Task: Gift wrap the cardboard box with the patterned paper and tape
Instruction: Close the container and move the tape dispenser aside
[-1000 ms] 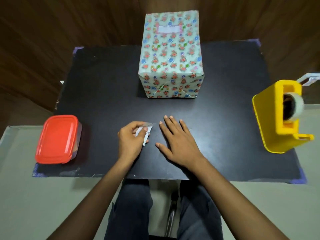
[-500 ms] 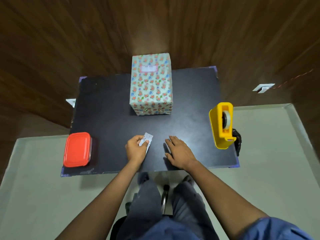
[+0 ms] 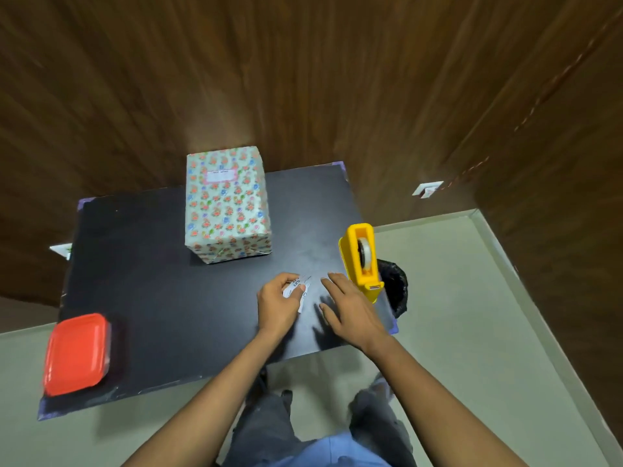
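Note:
The box [image 3: 227, 207], fully covered in floral patterned paper with a white label on top, stands upright at the back middle of the black table [image 3: 141, 281]. A yellow tape dispenser [image 3: 360, 261] stands near the table's right edge. My left hand [image 3: 278, 305] is closed on a small white scrap of paper [image 3: 298, 289] in front of the box. Just right of it, my right hand [image 3: 350, 310] hovers flat over the table with fingers spread, holding nothing, close to the dispenser.
A red-lidded container [image 3: 76, 353] sits at the table's front left corner. A black bin [image 3: 394, 288] stands on the floor behind the dispenser. Wooden walls rise behind the table and to its right. My legs are below the table's front edge.
The camera has pulled back and up, and the table now looks smaller and tilted. Both hands sit further right, nearer the dispenser. The left hand still holds the scrap.

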